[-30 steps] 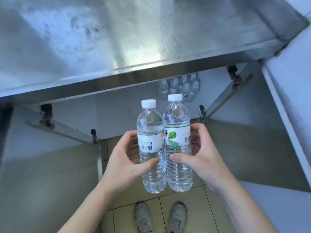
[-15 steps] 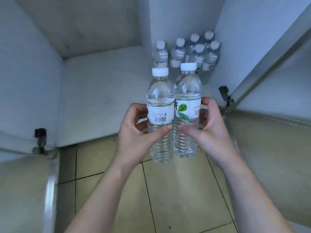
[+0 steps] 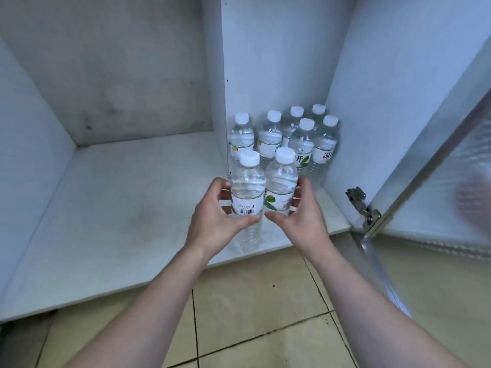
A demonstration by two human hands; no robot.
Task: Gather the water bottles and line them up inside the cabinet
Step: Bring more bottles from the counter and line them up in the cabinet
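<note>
Over cabinet shelf (image 3: pixel 138 197): left hand (image 3: pixel 212 221) and right hand (image 3: pixel 300 221) each curl round a bottle, the pair (image 3: pixel 263 187) pressed together for lining up before stored bottles (image 3: pixel 289 136).

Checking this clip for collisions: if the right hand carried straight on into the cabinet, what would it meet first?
Probably the standing bottles at the back right; the right hand, holding its bottle, points at them. Depth is unclear.

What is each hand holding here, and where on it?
The left hand grips one water bottle around its labelled middle; the right hand grips a second bottle the same way, side by side.
</note>
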